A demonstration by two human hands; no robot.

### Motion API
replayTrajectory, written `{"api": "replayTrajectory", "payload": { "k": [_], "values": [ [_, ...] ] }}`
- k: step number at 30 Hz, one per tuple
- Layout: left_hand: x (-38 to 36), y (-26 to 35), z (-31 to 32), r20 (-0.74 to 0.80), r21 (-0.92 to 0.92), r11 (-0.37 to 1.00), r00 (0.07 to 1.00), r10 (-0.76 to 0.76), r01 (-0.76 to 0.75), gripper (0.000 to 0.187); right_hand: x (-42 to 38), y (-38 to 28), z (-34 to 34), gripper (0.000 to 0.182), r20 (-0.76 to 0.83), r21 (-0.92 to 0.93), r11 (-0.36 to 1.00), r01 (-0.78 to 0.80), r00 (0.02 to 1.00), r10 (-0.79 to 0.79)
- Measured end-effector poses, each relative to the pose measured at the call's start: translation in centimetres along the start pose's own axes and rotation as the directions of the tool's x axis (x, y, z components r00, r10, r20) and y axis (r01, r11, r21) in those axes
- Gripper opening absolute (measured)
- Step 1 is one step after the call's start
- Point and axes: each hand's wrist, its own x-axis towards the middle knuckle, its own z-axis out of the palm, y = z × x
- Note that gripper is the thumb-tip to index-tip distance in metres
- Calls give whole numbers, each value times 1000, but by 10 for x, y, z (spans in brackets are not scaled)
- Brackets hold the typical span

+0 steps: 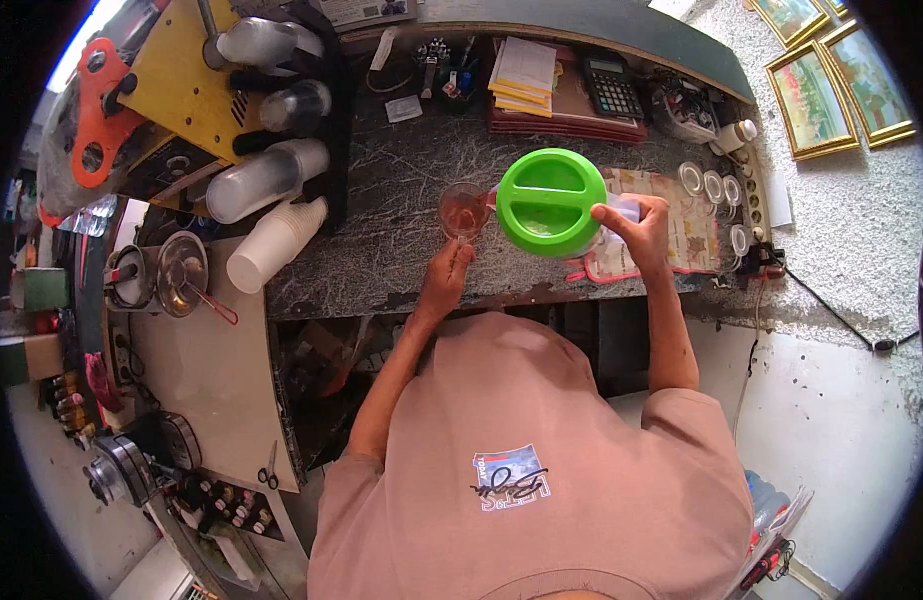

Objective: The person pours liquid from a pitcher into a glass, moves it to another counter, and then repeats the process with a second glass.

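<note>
My left hand (447, 279) is closed on the near side of a clear glass mug (463, 211), apparently by its handle. Reddish liquid shows inside the mug. My right hand (637, 232) is wrapped round the handle of a pitcher with a bright green lid (551, 203), its thumb against the lid's edge. The pitcher's spout side points left, right at the mug's rim, with a reddish tint between them. Most of the pitcher's body is hidden under the lid. Beneath the right hand lies a patterned cloth (681, 235) with a red edge.
Stacked plastic cups (268, 180) and paper cups (278, 245) project from a holder at left, beside a yellow machine (186, 85). Strainers (183, 272) hang lower left. Along the counter's back are envelopes (524, 72), a calculator (612, 84) and a plastic tub (684, 108).
</note>
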Motion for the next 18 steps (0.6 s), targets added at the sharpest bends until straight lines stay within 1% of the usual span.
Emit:
{"api": "replayTrajectory", "payload": {
  "k": [2, 5, 9, 11, 13, 15, 17, 18],
  "values": [
    [0, -1, 1, 0, -1, 1000, 1000, 16, -16, 31, 1, 1, -2, 43, 0, -29, 999, 25, 1000, -25],
    [1, -2, 2, -3, 0, 1000, 1000, 12, -12, 32, 3, 7, -6, 43, 16, -55, 998, 20, 1000, -20],
    [0, -8, 5, -2, -17, 1000, 1000, 13, -13, 31, 3, 1, -5, 44, -5, -39, 999, 30, 1000, -30],
    [-1, -13, 6, 1, -19, 1000, 1000, 19, -19, 31, 1, -6, -6, 43, 9, -57, 998, 13, 1000, -12],
    [0, -13, 6, -15, -21, 999, 999, 47, -47, 32, 2, -10, -7, 43, 8, -49, 999, 13, 1000, -13],
    [-1, -11, 7, -17, -22, 999, 999, 34, -34, 32, 2, -10, -8, 43, 8, -43, 999, 12, 1000, -12],
    [0, -6, 6, -19, -23, 999, 1000, 21, -22, 33, 3, -8, -10, 43, 0, -76, 996, 44, 999, -44],
    [0, -4, 5, -9, -28, 1000, 1000, -5, 4, 33, 4, -6, -10, 43, 0, -76, 996, 44, 999, -44]
  ]
}}
